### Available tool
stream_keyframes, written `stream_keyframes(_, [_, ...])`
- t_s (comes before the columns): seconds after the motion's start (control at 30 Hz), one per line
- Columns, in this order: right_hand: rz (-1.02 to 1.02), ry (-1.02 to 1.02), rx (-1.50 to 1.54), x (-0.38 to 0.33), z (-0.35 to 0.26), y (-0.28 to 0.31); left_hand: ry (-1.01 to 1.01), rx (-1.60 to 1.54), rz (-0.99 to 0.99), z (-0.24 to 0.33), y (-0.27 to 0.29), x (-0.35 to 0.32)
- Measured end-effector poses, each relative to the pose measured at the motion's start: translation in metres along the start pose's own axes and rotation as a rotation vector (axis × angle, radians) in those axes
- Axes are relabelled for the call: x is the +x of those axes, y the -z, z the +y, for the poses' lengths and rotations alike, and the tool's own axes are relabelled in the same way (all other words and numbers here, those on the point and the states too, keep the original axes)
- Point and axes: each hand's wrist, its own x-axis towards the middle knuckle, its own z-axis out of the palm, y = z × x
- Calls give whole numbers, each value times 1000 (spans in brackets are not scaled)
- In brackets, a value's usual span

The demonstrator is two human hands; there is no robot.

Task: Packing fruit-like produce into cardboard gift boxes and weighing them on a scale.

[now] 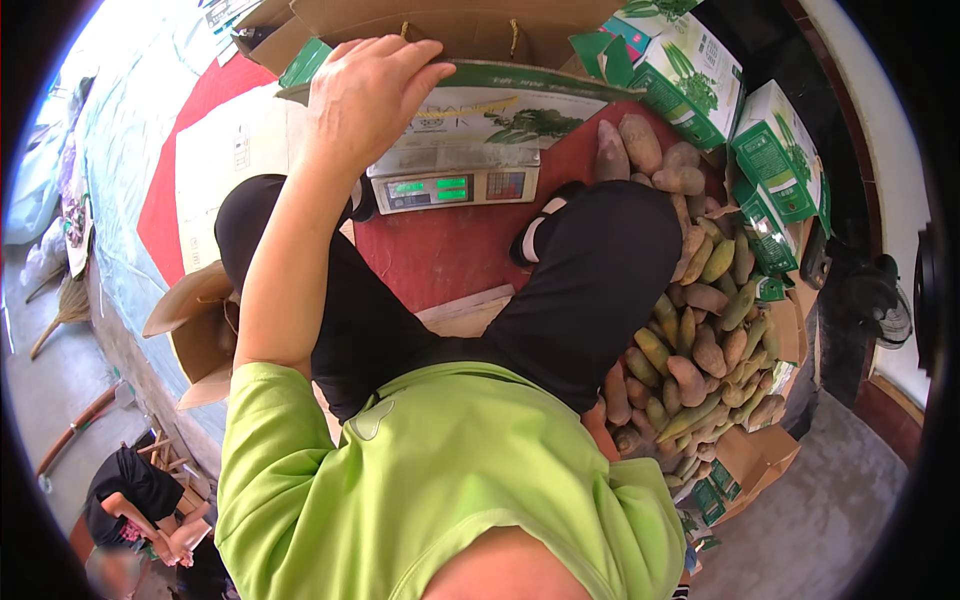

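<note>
My left hand (368, 98) is on the near top rim of a cardboard box (575, 112), its fingers bent over the edge. The box is white and green with a printed leafy vegetable, and its brown flaps stand up. It rests on a digital weighing scale (455, 188) with a lit green display, between my knees. My right arm reaches down beside my right thigh, next to a heap of sweet potatoes (687, 380); only a strip of skin shows and the hand is hidden. The tubers are reddish-brown and greenish.
Green and white cartons (690, 80) stand at the far right. An open brown box (205, 335) is beside my left leg, and another brown box (755, 460) lies right of the heap. A red mat (430, 260) lies underneath. At the lower left another person (135, 500) sits bent over.
</note>
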Motion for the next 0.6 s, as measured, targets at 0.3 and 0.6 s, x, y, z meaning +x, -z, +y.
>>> stream_keyframes(0.3, [-97,137,121,-4,-108,5,-74,-87,-66,1,1,-1])
stream_keyframes(0.6, [47,945,-68,-4,-388,-8,-79,-150,-127,-4,4,-2])
